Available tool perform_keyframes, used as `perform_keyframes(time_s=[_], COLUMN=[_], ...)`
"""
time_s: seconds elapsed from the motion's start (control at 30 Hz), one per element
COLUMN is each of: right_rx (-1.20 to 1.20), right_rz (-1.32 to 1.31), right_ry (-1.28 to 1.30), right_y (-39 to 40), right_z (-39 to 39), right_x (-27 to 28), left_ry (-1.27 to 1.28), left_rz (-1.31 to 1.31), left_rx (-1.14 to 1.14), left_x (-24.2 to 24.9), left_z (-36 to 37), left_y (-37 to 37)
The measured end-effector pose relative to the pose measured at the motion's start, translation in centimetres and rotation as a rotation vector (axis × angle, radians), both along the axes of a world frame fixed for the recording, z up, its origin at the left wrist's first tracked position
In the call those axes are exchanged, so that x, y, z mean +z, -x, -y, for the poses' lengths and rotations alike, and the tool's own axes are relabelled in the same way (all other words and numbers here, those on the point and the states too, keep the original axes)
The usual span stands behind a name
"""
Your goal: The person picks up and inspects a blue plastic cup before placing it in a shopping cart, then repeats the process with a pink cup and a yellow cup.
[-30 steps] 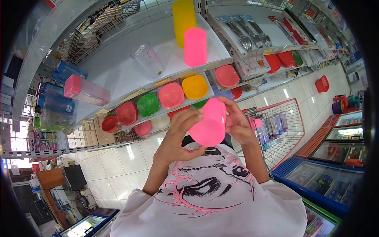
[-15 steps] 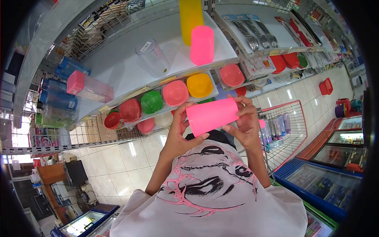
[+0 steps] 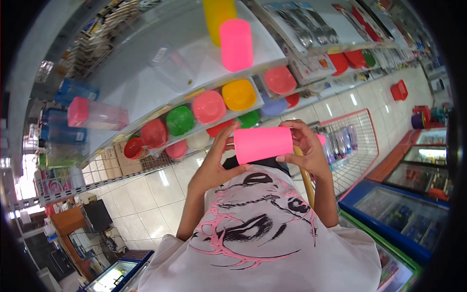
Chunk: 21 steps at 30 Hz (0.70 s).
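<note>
A bright pink plastic cup (image 3: pixel 263 145) lies sideways between my two hands, in front of my chest. My left hand (image 3: pixel 216 158) grips its wider left end, thumb below and fingers behind. At the narrower right end, my right hand (image 3: pixel 307 150) closes on it with the thumb underneath. On the shelf above stands a similar pink cup (image 3: pixel 237 45), with a yellow container (image 3: pixel 219 22) just behind it. A clear plastic container (image 3: pixel 171 68) is further left on the same shelf.
Bowls in several colours, including a green bowl (image 3: pixel 180 120) and a yellow bowl (image 3: pixel 239 95), line the lower shelf. To my right is a wire shopping cart (image 3: pixel 357 160) with bottles inside. Chest freezers (image 3: pixel 389 221) stand behind it. A pink-lidded container (image 3: pixel 97 113) lies at left.
Both hands have turned the cup slightly, so it lies more level. The view has shifted, moving the shelf up and left in the picture.
</note>
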State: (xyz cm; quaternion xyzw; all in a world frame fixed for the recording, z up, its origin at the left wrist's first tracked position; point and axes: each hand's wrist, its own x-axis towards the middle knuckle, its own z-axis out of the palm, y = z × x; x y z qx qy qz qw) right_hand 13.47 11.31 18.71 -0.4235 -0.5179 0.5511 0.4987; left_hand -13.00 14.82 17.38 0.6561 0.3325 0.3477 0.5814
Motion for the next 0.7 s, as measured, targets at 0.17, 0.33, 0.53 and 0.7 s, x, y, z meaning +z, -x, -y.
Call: perform_keyframes(time_s=[0.17,0.33,0.53,0.7], right_rx=[-0.546,-0.992,-0.764,-0.598], right_rz=[0.243,0.754,1.217,1.203], right_ry=[-0.007,0.199,0.287,0.324], right_y=[-9.5,-17.4,-21.5,-19.6], right_z=[3.2,6.6,8.7,7.0], right_x=[-0.4,-0.7,-12.6,-16.9], left_ry=[-0.218,0.115,0.592,0.609], left_rz=[-0.506,-0.812,-0.848,-0.736], left_rx=[0.046,0.029,-0.127,-0.037], left_x=[-4.6,-15.4,-23.0,-26.8], left_z=[-0.9,-0.6,1.9,5.0], left_y=[1.8,8.2,12.6,15.0])
